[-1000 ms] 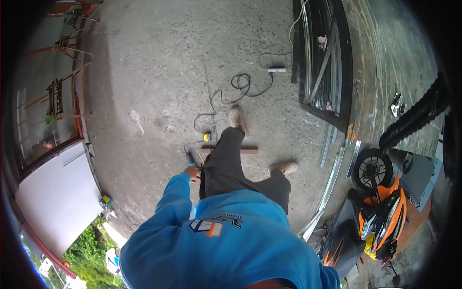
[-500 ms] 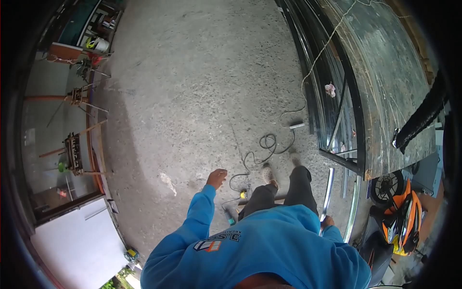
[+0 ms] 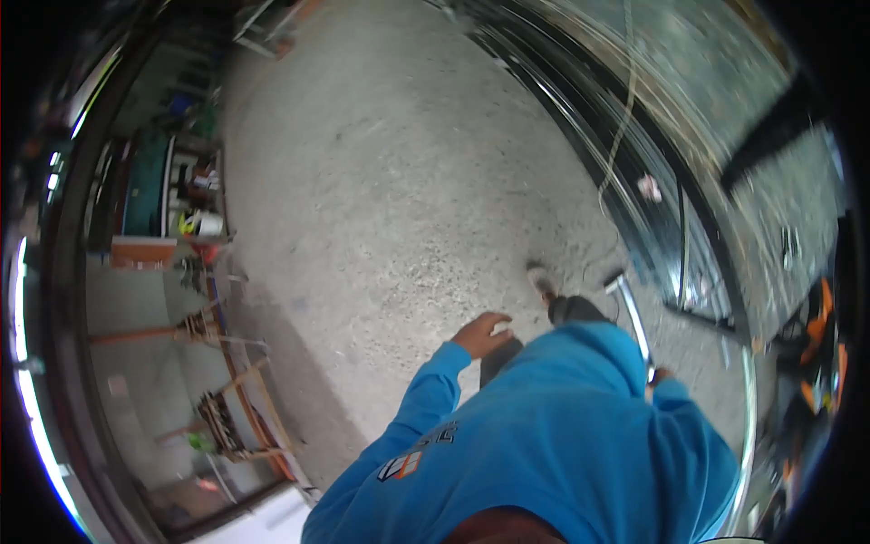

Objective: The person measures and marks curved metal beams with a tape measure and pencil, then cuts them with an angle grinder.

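Item one, left hand [image 3: 482, 334]: I log it bare and holding nothing, its fingers [image 3: 500, 318] loosely curled and released, hanging above the concrete floor [image 3: 381, 181] at the end of a blue sleeve [image 3: 417, 408]. Item two, right hand [image 3: 659, 374]: only a small part shows past the blue cuff. It sits at the near end of a metal strip [image 3: 628, 308], and I cannot tell whether its fingers are clenched on the strip or merely against it. Item three, metal strip: bright, narrow and long, it runs from the right hand forward and away over the floor, just to the right of the person's leg. Item four, shoe [image 3: 541, 281]: pale, planted on the concrete ahead of the body, between the left hand and the strip. Item five, dark metal frame [image 3: 675, 263]: it lies along the right side of the floor with a pale cord [image 3: 622, 136] trailing over it and a pink rag [image 3: 649, 188] on it. Item six, orange motorbike [image 3: 820, 317]: at the far right edge, blurred. Item seven, wooden stands [image 3: 222, 417] and a cluttered shelf [image 3: 181, 195]: along the left edge, well apart from both hands. The whole view is smeared, so finer detail is not listed.
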{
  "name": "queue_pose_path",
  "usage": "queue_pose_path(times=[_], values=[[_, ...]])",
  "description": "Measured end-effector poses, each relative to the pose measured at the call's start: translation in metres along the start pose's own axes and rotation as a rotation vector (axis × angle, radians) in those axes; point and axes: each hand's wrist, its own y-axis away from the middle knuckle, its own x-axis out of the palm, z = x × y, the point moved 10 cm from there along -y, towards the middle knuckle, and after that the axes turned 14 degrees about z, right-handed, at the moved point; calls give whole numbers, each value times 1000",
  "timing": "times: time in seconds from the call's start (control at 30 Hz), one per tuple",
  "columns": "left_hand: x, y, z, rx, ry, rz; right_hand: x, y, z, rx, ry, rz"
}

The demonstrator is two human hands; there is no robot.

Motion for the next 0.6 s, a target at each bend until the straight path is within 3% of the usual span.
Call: queue_pose_path(times=[0.03, 0.07, 0.2, 0.3, 0.33, 0.4, 0.6], values=[[-16, -3, -18, 95, 29, 40, 3, -13, -5, 96, 84, 142], [-33, -22, -45, 226, 50, 75, -51, 32, 51, 253, -119, 214], [-86, -45, -111, 416, 1, 255, -127, 47, 143, 311, -231, -55], [-129, -28, -161, 541, -85, 339, -136, 48, 223, 253, -355, -186], [-142, -35, -160, 558, -118, 379, -134, 49, 250, 262, -348, -241], [-158, -20, -160, 770, -458, 404, -119, 52, 305, 232, -390, -340], [-160, -9, -111, 970, -819, 644, -80, 110, 445, 356, -581, -367]])
